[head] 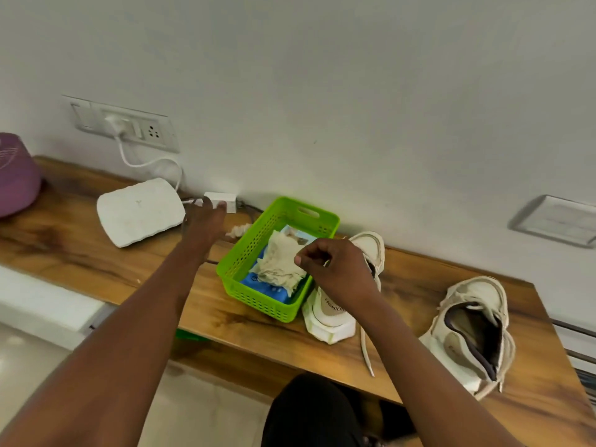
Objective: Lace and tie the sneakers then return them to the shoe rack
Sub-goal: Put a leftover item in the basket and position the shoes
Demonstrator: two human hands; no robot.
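A dark-clothed knee (316, 411) sits under the front edge of the bench (409, 285). Both arms stretch over it.

The right hand (335, 269) hovers over the near sneaker (329, 317). Its grip is drawn tight, fingers curled and thumb against forefinger like a pinch. Whether anything is actually caught in it I cannot tell. That sneaker stands heel towards the camera, against the right wall of the green basket (280, 306), and one loose lace (367, 353) trails off the front edge. Standing upright like this probably keeps its eyelets easy to reach.

The left hand (203, 221) reaches towards the back edge of the bench. Its grip is wide open, fingers spread, with nothing in it. It is just short of a small white box (222, 199) and a pale coiled bundle (239, 230) beside the basket, possibly the other lace it is after.

The second sneaker (471, 333) lies tilted near the right end, well apart, mouth towards the camera, apparently waiting its turn. No shoe rack is in view.
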